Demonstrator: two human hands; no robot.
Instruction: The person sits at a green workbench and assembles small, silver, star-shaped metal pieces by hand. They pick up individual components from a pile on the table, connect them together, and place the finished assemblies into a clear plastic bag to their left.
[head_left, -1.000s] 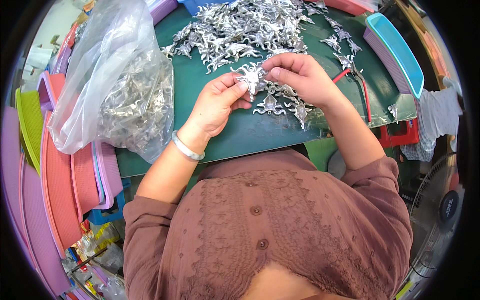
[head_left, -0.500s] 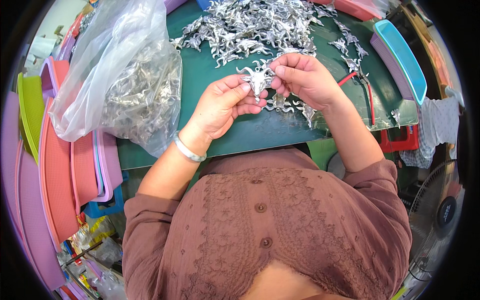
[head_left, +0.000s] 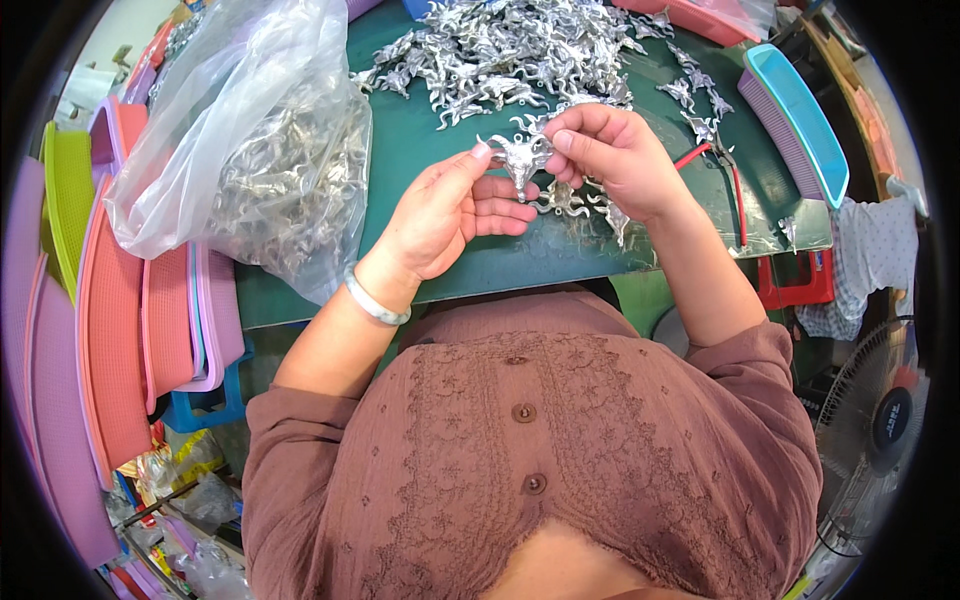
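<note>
A silver bull-head charm (head_left: 522,163) with curved horns is held over the near part of the green table, its snout pointing down. My right hand (head_left: 612,158) pinches its right side between thumb and fingers. At the left horn is the thumb of my left hand (head_left: 450,208); the other fingers of that hand stretch out beside and below the charm, partly hidden behind it. Two more charms (head_left: 562,202) lie just beyond the fingertips, partly covered by my right hand. A large heap of the same silver charms (head_left: 500,60) spreads behind my hands.
A clear plastic bag (head_left: 290,190) full of charms stands on the table's left. Red-handled pliers (head_left: 741,200) lie at right, near a blue and purple basket (head_left: 800,125). Stacked plastic baskets (head_left: 115,350) line the left; a fan (head_left: 880,420) stands at lower right.
My left thumb has lifted off the charm's face to the horn tip, and the left fingers have loosened and straightened. The right hand keeps its pinch. The view has shifted slightly.
</note>
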